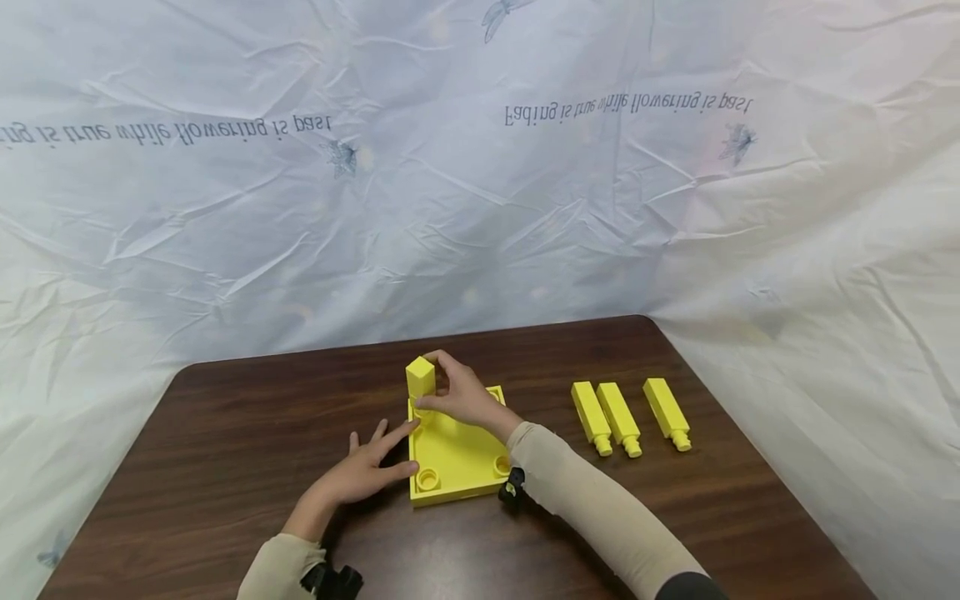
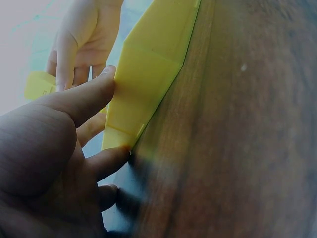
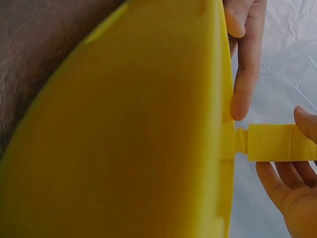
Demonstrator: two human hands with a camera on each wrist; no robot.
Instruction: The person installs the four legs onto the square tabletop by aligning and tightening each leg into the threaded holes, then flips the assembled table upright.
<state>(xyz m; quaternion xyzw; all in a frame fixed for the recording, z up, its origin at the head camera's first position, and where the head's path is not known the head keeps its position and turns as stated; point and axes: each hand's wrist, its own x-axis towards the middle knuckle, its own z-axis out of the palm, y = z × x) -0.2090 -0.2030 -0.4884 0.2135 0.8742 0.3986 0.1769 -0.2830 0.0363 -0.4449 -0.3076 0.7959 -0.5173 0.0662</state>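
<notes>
A yellow square plate (image 1: 457,467) with round corner sockets lies flat on the brown table. A yellow square peg (image 1: 421,377) stands upright at the plate's far left corner, and my right hand (image 1: 442,385) grips it from the right side. In the right wrist view the peg (image 3: 277,143) has its narrow stub at the plate's (image 3: 129,129) edge, between my thumb and fingers (image 3: 292,191). My left hand (image 1: 386,454) lies flat on the table with straight fingers against the plate's left edge. In the left wrist view its thumb (image 2: 84,99) presses the plate's side (image 2: 148,74).
Three more yellow pegs (image 1: 619,418) lie side by side on the table, to the right of the plate. A crinkled white sheet (image 1: 480,167) hangs behind and to the right of the table. The table's rounded far corners show at left and right.
</notes>
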